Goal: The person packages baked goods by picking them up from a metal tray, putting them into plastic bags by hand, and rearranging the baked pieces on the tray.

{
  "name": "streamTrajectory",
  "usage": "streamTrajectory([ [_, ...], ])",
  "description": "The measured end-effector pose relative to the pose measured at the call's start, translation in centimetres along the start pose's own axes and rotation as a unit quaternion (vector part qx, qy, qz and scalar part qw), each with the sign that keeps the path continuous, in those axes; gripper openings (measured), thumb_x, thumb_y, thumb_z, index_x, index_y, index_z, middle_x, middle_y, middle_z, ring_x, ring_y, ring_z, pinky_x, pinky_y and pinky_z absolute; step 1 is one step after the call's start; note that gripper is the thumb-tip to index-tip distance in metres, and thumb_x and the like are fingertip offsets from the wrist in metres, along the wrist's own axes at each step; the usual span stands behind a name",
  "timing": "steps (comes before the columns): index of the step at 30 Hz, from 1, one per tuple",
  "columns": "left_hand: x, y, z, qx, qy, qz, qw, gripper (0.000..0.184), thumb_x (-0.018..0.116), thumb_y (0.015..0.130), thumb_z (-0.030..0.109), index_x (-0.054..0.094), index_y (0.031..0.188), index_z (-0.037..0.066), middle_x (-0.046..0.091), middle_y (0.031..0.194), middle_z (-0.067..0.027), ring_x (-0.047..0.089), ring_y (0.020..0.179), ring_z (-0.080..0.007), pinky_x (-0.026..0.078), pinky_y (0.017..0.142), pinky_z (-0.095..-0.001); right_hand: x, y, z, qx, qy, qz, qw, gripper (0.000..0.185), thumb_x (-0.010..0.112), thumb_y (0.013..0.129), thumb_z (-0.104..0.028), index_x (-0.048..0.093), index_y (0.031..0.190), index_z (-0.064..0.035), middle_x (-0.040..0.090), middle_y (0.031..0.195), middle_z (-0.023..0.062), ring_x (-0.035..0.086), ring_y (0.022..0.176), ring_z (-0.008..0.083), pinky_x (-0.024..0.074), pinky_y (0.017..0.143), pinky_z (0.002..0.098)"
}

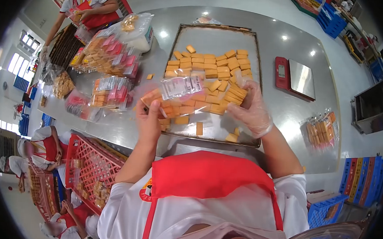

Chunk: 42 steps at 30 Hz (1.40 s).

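Note:
My bare left hand [150,119] pinches a clear plastic bag [182,87] with a printed white label; orange-brown biscuits show through its film. My right hand [254,111], in a clear plastic glove, grips a small stack of biscuits [234,96] at the bag's right side. Whether any of that stack is inside the bag, I cannot tell. Both hands are above a large metal tray [261,71], where many rectangular biscuits [198,60] lie in rows at the far part and a few loose ones lie nearer me.
A red scale [282,76] with a steel plate stands right of the tray. A filled bag [321,131] lies near the right edge. Packed bags [112,57] are heaped at left. Co-workers [93,4] work beyond. A red crate [92,168] stands at lower left.

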State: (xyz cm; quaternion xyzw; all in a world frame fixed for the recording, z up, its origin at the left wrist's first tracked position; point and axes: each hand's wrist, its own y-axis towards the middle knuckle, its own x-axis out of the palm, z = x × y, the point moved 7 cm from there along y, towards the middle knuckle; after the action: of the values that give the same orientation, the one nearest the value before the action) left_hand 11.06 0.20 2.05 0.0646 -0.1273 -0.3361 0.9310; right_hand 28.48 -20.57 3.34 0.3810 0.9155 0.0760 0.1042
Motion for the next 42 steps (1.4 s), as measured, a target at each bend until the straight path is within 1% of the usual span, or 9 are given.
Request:
streamTrajectory([
  [4,-0.6,0.9,0.5,-0.003,-0.095,-0.019,0.995,0.031,0.055,0.083,0.023,0.047,0.105,0.003,0.055,0.098,-0.0065,0.054,0.090,-0.0154,0.045,0.077,-0.0295,-1.3,-0.6,1.6,0.010,-0.337,-0.030,0.941,0.037,0.060,0.075,-0.017,0.036,0.103,-0.0104,0.053,0.075,0.0106,0.055,0.064,0.0238,0.0443,0.058,0.0308],
  [11,-0.2,0.5,0.0,-0.027,-0.123,-0.039,0.991,0.031,0.055,0.082,0.021,0.047,0.107,0.004,0.054,0.104,-0.0079,0.053,0.094,-0.0175,0.044,0.082,-0.0326,-2.2,-0.6,2.2,-0.043,-0.315,-0.002,0.948,0.035,0.061,0.075,-0.021,0.037,0.100,-0.0126,0.056,0.077,0.0136,0.057,0.070,0.0316,0.0444,0.058,0.0381],
  [14,-0.2,0.3,-0.2,-0.028,-0.121,-0.049,0.991,0.030,0.055,0.083,0.020,0.047,0.107,0.004,0.054,0.105,-0.0079,0.053,0.096,-0.0177,0.043,0.083,-0.0332,-2.8,-0.5,2.7,0.035,-0.337,-0.005,0.941,0.039,0.063,0.073,-0.019,0.036,0.101,-0.0134,0.055,0.079,0.0141,0.057,0.069,0.0309,0.0447,0.057,0.0366],
  [20,0.0,0.3,-0.4,-0.028,-0.124,-0.060,0.990,0.030,0.054,0.083,0.019,0.046,0.108,0.004,0.053,0.106,-0.0078,0.052,0.096,-0.0172,0.042,0.083,-0.0313,-3.2,-0.2,3.8,-0.026,-0.171,0.051,0.984,0.045,0.062,0.072,-0.008,0.032,0.106,-0.0130,0.051,0.091,0.0099,0.055,0.074,0.0197,0.0453,0.064,0.0311],
  [23,1.1,-0.1,-0.5,-0.027,-0.094,-0.076,0.992,0.031,0.053,0.084,0.019,0.046,0.110,0.004,0.053,0.105,-0.0074,0.052,0.095,-0.0155,0.043,0.081,-0.0294,-1.3,0.2,1.0,-0.014,0.136,0.070,0.988,0.046,0.059,0.074,-0.002,0.030,0.107,-0.0115,0.046,0.097,0.0057,0.050,0.084,0.0152,0.0440,0.070,0.0292],
  [26,2.6,-0.5,-0.3,-0.001,-0.028,-0.067,0.997,0.033,0.053,0.084,0.020,0.045,0.111,0.003,0.053,0.103,-0.0070,0.051,0.093,-0.0134,0.043,0.079,-0.0275,1.4,-0.1,-1.8,-0.033,0.244,0.021,0.969,0.046,0.058,0.074,0.003,0.030,0.108,-0.0111,0.043,0.100,0.0046,0.046,0.088,0.0134,0.0427,0.073,0.0284],
  [31,2.5,-0.4,0.8,0.036,0.027,-0.046,0.998,0.035,0.054,0.083,0.021,0.044,0.112,0.003,0.053,0.103,-0.0067,0.051,0.094,-0.0137,0.041,0.081,-0.0281,2.9,-1.1,-2.2,0.138,0.306,-0.063,0.940,0.052,0.060,0.070,0.004,0.031,0.108,-0.0150,0.047,0.096,0.0064,0.049,0.078,0.0112,0.0415,0.060,0.0243],
  [36,4.8,-1.1,-0.6,-0.128,-0.241,-0.218,0.937,0.033,0.053,0.083,0.018,0.045,0.111,0.004,0.053,0.103,-0.0061,0.050,0.096,-0.0161,0.040,0.084,-0.0325,3.1,-1.7,-2.4,0.212,0.404,-0.150,0.877,0.054,0.061,0.069,0.006,0.032,0.108,-0.0177,0.052,0.087,0.0074,0.051,0.067,0.0115,0.0400,0.048,0.0240],
  [42,3.9,-0.6,-1.5,-0.090,-0.152,-0.114,0.978,0.034,0.055,0.082,0.021,0.045,0.110,0.004,0.053,0.101,-0.0055,0.052,0.090,-0.0134,0.043,0.078,-0.0276,2.7,-1.0,-2.6,0.004,0.263,-0.040,0.964,0.052,0.059,0.070,0.009,0.034,0.107,-0.0164,0.043,0.103,0.0037,0.048,0.086,0.0126,0.0407,0.064,0.0247],
])
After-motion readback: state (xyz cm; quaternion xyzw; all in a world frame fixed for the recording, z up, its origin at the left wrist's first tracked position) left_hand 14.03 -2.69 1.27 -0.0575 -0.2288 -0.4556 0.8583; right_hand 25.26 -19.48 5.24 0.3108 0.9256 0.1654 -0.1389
